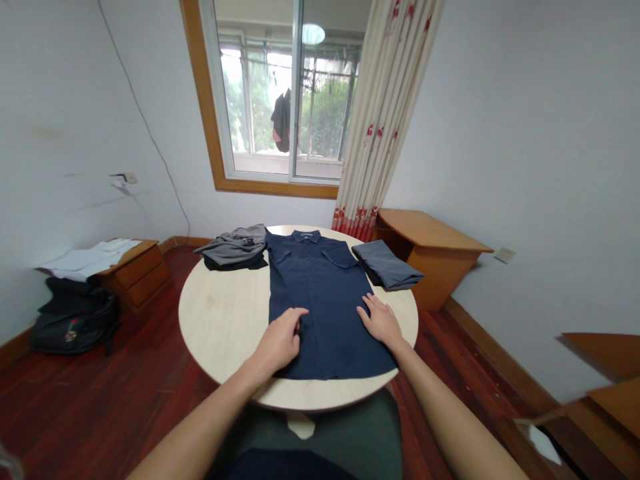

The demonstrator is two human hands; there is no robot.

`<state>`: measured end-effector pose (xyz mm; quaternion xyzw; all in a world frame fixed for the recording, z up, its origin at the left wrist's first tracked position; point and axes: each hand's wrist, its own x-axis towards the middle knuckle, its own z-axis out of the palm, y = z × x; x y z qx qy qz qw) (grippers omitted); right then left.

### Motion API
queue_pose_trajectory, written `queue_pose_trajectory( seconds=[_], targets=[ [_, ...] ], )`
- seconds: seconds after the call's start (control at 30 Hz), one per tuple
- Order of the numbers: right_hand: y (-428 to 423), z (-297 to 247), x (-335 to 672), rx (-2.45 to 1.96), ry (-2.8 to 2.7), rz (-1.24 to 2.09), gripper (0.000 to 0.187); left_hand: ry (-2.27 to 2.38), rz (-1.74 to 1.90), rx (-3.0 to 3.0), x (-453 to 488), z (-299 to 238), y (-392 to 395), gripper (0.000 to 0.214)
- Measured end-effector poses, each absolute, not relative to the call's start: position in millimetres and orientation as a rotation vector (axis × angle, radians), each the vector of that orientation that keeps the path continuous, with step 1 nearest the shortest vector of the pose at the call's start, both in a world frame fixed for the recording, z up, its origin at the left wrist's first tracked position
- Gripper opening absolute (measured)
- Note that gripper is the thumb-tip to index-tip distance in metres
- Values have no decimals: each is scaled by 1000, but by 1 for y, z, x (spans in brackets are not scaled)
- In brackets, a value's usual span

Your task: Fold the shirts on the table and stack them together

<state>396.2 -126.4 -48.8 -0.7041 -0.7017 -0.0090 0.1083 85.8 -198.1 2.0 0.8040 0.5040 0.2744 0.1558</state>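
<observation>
A dark navy short-sleeved shirt (320, 300) lies spread front up on a round pale table (220, 327), its collar at the far side and its hem near me. My left hand (284, 339) is over the shirt's lower left part, fingers bent, with a bit of dark cloth between index finger and thumb. Those bent fingers partly hide the grip. Flat on the lower right side of the shirt rests my right hand (381, 320), fingers spread.
Grey and black garments (235, 247) are heaped at the table's far left. A folded blue-grey garment (387, 265) lies at the right rim, on something black. Behind it stands a wooden desk (430, 233). A dark stool (360, 433) is under the near edge.
</observation>
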Motion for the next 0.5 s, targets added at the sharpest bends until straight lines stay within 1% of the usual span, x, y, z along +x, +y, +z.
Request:
queue_pose_trajectory(
  seconds=[0.1,0.17,0.4,0.5],
  targets=[
    [-126,-50,397,-2062,-2055,-27,59,1399,616,2355,106,-12,-203,58],
    [-126,-50,397,-2057,-2053,-30,59,1399,596,2345,108,-18,-204,55],
    [-128,-48,396,-2039,-2057,-27,57,1334,763,2272,98,-11,-207,34],
    [-129,-47,395,-2038,-2059,-29,57,1309,869,2189,96,-6,-209,29]
  ],
)
